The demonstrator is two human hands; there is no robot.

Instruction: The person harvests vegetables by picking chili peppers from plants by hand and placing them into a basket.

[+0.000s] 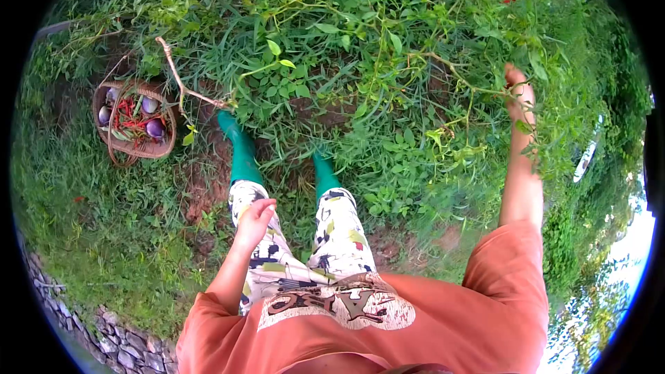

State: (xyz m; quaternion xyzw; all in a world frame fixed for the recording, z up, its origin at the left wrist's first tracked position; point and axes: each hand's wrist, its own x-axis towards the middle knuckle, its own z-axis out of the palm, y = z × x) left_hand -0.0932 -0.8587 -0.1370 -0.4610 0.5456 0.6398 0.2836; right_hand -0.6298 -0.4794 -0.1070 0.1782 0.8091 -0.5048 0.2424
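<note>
My left hand (256, 222) is closed in front of my left thigh, its fingers curled in and the thumb on top. What it holds, if anything, is hidden. Far out to the right, my right hand (519, 93) has its fingers bent round a thin green branch (478, 88) of a leafy plant. Leaves cover part of that hand and wrist. On the ground at the left stands a wicker basket (98, 116) with a hooped handle. Inside lie red chili peppers (127, 108) and several purple and pale eggplants (154, 129).
A bare crooked stick (181, 86) rises near my left green boot (242, 156). Dense weeds and leafy plants (388, 34) spread ahead of me. A stone wall (131, 346) lies at lower left. A long whitish object (587, 156) lies in the greenery at right.
</note>
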